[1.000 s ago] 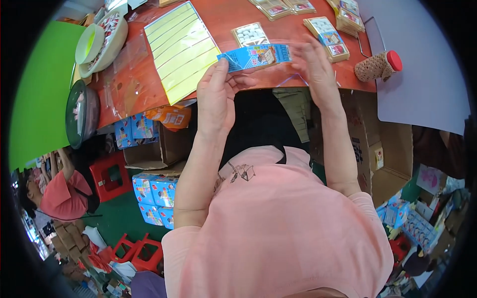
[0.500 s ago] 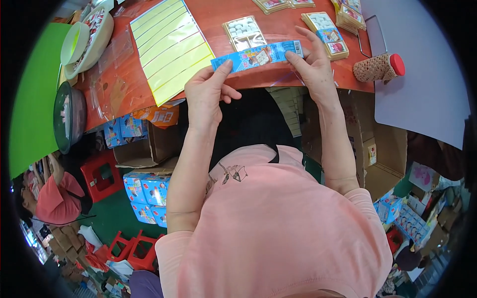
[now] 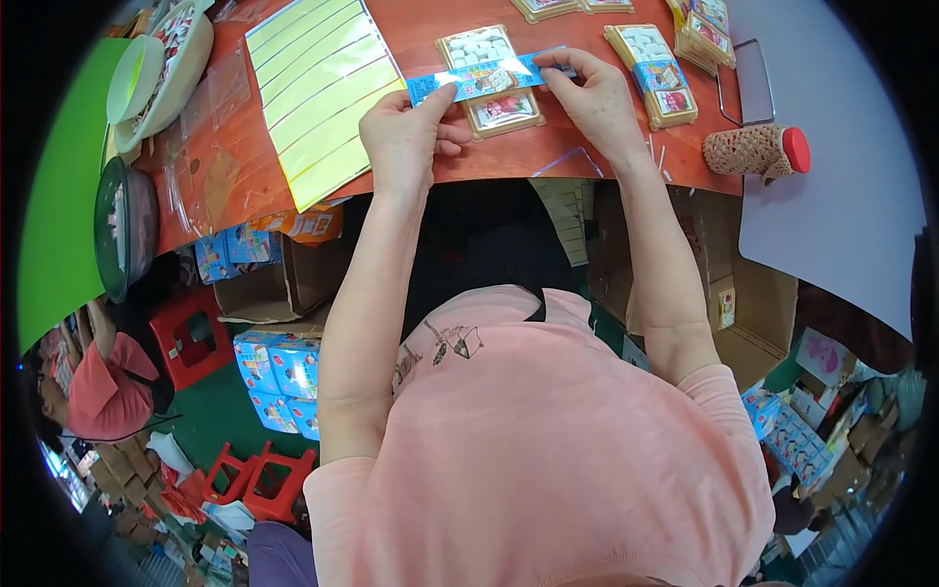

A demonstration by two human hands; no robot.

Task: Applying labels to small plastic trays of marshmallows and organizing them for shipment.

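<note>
A blue printed paper strip point(image 3: 479, 79) lies stretched between my two hands, across the middle of a clear plastic tray point(image 3: 504, 112). White candy-like pieces show in the tray's far part and a red-and-white packet in its near part. My left hand point(image 3: 401, 137) pinches the strip's left end between thumb and fingers. At the strip's right end, my right hand point(image 3: 592, 103) grips it with thumb and forefinger. To the right of that hand rests a similar tray point(image 3: 653, 73) with a blue band around its middle.
A yellow lined sheet point(image 3: 318, 93) lies left of my hands on the red table point(image 3: 220, 176). Further left are a cream basin point(image 3: 186, 73) and a dark bowl point(image 3: 127, 230). More packs point(image 3: 704, 34) and a red-lidded jar point(image 3: 758, 152) stand right. Another person point(image 3: 108, 382) sits far left.
The strip has moved up and slightly left, from in front of the tray to over its middle. The tray's near part with the packet now shows.
</note>
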